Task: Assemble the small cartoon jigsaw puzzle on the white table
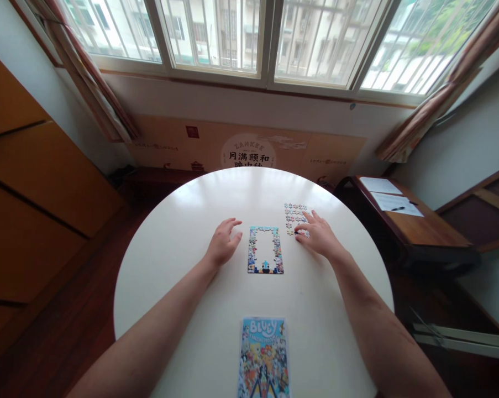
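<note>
A small jigsaw puzzle frame (266, 250), its border joined and its middle open, lies at the centre of the round white table (183, 232). My left hand (224, 241) rests just left of it, fingers loosely curled and apart, holding nothing. My right hand (319, 235) lies to the puzzle's right, fingertips pinching a loose puzzle piece (298, 232) at the near edge of several loose pieces (295, 214) laid out in rows.
A colourful puzzle box picture (263, 358) lies at the table's near edge. A dark side table (423, 226) with papers (388, 193) and a pen stands at right. Wooden cabinets (33, 182) are at left, a barred window ahead.
</note>
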Available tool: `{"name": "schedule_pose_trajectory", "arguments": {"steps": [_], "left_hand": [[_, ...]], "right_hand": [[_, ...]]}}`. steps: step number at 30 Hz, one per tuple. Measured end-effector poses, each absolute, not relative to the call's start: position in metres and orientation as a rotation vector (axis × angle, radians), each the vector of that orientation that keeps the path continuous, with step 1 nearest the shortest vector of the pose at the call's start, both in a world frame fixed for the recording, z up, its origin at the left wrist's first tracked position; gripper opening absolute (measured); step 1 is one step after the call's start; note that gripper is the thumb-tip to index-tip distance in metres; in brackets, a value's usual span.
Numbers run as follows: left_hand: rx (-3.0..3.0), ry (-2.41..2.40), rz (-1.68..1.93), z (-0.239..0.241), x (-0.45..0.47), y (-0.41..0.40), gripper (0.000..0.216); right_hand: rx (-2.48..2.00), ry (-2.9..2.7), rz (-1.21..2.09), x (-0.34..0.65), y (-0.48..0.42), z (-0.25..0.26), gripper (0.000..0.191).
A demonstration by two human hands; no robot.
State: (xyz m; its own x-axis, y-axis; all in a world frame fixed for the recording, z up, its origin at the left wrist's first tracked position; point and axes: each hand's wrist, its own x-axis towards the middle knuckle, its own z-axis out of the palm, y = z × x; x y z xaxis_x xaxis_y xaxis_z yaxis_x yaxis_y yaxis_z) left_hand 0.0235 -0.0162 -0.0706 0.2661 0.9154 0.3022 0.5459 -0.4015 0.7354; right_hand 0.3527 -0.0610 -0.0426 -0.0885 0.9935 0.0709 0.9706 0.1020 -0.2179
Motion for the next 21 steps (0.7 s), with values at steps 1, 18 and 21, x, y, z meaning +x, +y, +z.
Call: {"name": "schedule_pose_trajectory", "arguments": {"steps": [1,18,21], "left_hand": [[2.049,1.317,0.985,-0.070,0.024,-0.016,0.040],[2.130,1.324,0.931,-0.071,0.023,-0.017,0.038],[2.103,1.318,0.960,-0.073,0.023,-0.017,0.037]], "right_hand": [[-1.975,-2.169,0.179,0.354,-0.060,-0.042,0.021],[-1.772,-2.060,0.429,0.360,-0.065,-0.044,0.017],[-1.564,-1.924,0.529,0.360,-0.074,-0.030,0.024]]}}
